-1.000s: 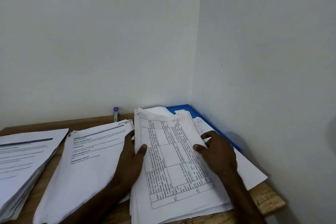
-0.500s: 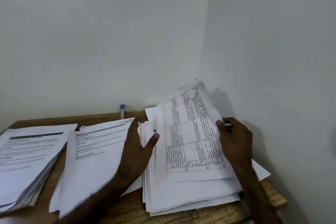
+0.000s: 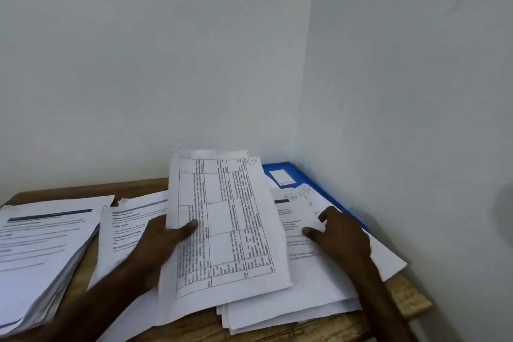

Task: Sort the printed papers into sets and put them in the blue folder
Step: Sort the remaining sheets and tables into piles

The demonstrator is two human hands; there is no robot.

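Observation:
My left hand (image 3: 163, 241) holds a table-printed sheet set (image 3: 222, 225) lifted off the right paper stack, thumb on its front and fingers behind it. My right hand (image 3: 340, 236) rests on the right stack (image 3: 305, 294), fingers touching its top page of text. The blue folder (image 3: 288, 175) lies under that stack in the corner, only its far edge and a white label showing. Two more printed stacks lie on the table: a middle one (image 3: 130, 230) and a thick left one (image 3: 41, 244).
The wooden table (image 3: 410, 300) sits in a corner, with white walls close behind and on the right. Its right edge is just past the right stack. Papers cover most of the tabletop.
The table sheet went from my right hand to my left hand and moved left, lower over the stacks. My right hand dropped onto the right stack. The blue folder shows again.

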